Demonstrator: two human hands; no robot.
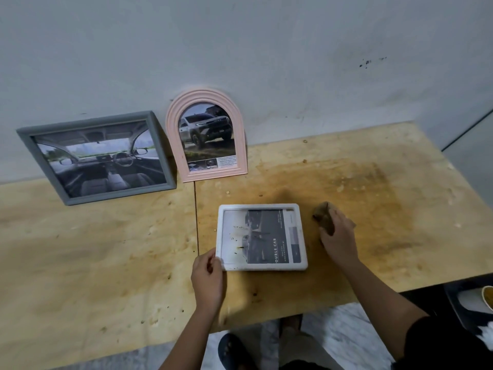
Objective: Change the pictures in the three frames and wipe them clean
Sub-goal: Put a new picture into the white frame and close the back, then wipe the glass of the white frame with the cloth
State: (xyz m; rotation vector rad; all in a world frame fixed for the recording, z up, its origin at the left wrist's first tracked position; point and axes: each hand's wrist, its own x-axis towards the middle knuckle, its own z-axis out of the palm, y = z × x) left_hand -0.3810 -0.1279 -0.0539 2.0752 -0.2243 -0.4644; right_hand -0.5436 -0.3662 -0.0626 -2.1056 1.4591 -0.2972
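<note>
A white rectangular frame (pixel 261 237) lies flat on the plywood table (pixel 106 249), holding a dark car picture; brown specks dot its glass on the left half. My left hand (pixel 208 279) pinches its near left corner. My right hand (pixel 337 236) rests on the table just right of the frame, closed on a crumpled brown cloth (pixel 324 216). A grey rectangular frame (pixel 98 158) with a car-interior picture and a pink arched frame (pixel 206 134) with a pickup-truck picture lean against the wall at the back.
The tabletop is stained dark brown right of the white frame, with small crumbs scattered about. A seam (pixel 196 217) runs between two boards. The table's near edge is at lower right; a dark tray with a cup (pixel 480 303) sits beyond it.
</note>
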